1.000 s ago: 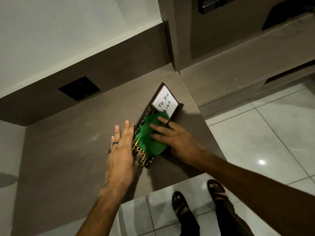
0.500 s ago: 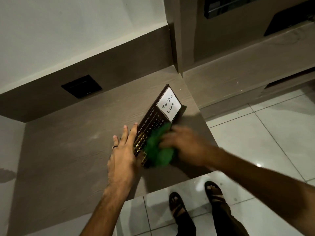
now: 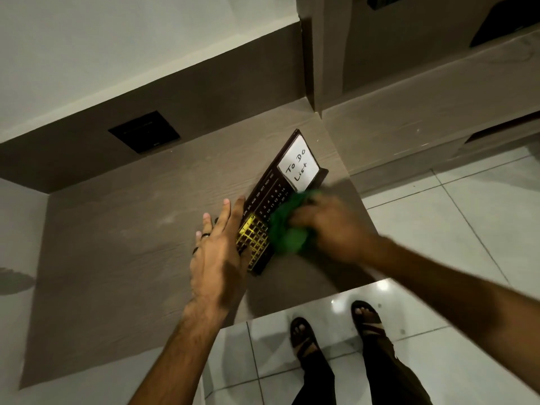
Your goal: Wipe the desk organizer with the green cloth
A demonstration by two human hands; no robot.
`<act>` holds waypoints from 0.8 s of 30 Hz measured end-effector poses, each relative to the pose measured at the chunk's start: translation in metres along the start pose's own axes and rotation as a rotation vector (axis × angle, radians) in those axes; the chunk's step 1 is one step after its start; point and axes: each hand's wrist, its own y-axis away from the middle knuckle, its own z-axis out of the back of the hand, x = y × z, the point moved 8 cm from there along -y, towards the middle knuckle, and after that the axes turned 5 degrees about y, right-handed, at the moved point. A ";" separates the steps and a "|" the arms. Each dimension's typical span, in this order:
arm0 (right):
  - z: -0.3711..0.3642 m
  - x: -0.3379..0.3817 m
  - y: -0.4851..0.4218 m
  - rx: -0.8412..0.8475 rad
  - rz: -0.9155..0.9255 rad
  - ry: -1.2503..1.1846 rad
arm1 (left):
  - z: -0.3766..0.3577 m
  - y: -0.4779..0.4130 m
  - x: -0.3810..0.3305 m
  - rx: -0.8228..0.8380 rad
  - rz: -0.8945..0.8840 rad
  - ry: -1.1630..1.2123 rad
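A dark brown desk organizer (image 3: pixel 270 190) lies slanted on the wooden desk (image 3: pixel 122 244), with a printed calendar, a gold grid at its near end and a white "To Do List" card (image 3: pixel 298 168) at its far end. My left hand (image 3: pixel 217 249) rests flat against its left edge, fingers straight, bracing it. My right hand (image 3: pixel 330 229) is blurred and presses a bunched green cloth (image 3: pixel 287 228) onto the organizer's right side, over the calendar numbers.
A black socket plate (image 3: pixel 144 135) sits in the brown back panel. The desk's front edge ends just below the organizer, above a white tiled floor (image 3: pixel 467 229) where my sandalled feet (image 3: pixel 304 337) stand. A wooden cabinet ledge (image 3: pixel 438 112) runs to the right.
My right hand swept the green cloth down the organizer and back up toward the card. The left hand stayed against the left edge. The camera shifted slightly.
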 end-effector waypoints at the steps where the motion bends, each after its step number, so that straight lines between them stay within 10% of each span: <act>1: 0.012 -0.035 -0.010 -0.024 -0.134 0.030 | 0.000 0.000 -0.001 -0.003 -0.007 -0.006; 5: 0.032 -0.078 -0.027 -0.055 -0.367 0.150 | 0.000 -0.001 -0.002 -0.002 -0.002 -0.025; 12: -0.018 0.045 0.006 0.213 0.180 0.026 | -0.001 -0.002 0.000 -0.001 -0.007 -0.004; 20: 0.037 -0.117 -0.034 -0.068 -0.438 0.160 | -0.001 -0.003 -0.001 0.007 0.005 -0.025; 24: -0.004 -0.011 -0.010 0.047 -0.183 0.151 | -0.002 -0.003 0.000 -0.004 0.000 -0.020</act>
